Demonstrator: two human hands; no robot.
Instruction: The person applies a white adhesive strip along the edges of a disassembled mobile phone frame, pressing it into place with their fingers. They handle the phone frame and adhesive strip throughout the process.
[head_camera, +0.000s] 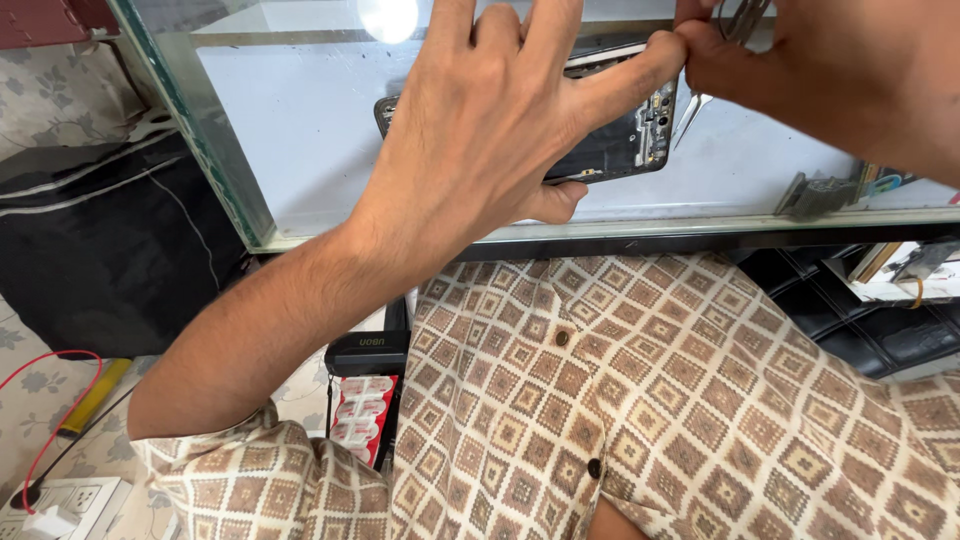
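An opened black phone (620, 140) with its inner parts exposed lies on a glass counter (300, 130). My left hand (490, 110) covers most of it, thumb under the near edge and fingers spread over the top, holding it. My right hand (820, 60) comes in from the top right, fingers pinched around metal tweezers (700, 95) whose tip points down beside the phone's right end. My left forefinger touches my right fingertips.
Small metal parts (815, 195) lie on the glass at the right. Below the counter are black trays (860, 320), a black box (365, 352) and a red-and-white packet (360, 415). A white power strip (60, 505) with a red wire lies on the floor at left.
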